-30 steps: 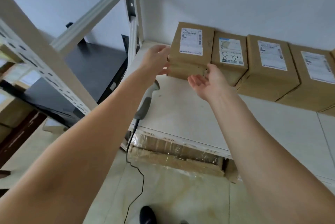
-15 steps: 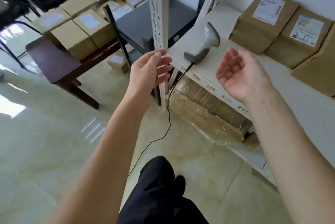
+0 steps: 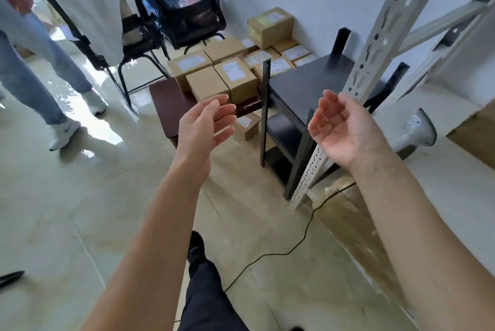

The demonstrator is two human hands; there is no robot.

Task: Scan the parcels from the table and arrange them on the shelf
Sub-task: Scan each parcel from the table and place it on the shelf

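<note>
Both hands have swung off the shelf; empty left hand [image 3: 205, 123] nearer the parcels [image 3: 222, 77] at twelve o'clock, right hand [image 3: 345, 128] empty too.

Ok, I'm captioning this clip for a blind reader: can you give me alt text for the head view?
Two empty, open hands, left and right, reach toward parcels stacked on a low table. A scanner lies on the shelf at right; another person stands at left.

One head-worn wide-angle view looks forward and down, close over both forearms, toward the floor [image 3: 80, 210]
</note>
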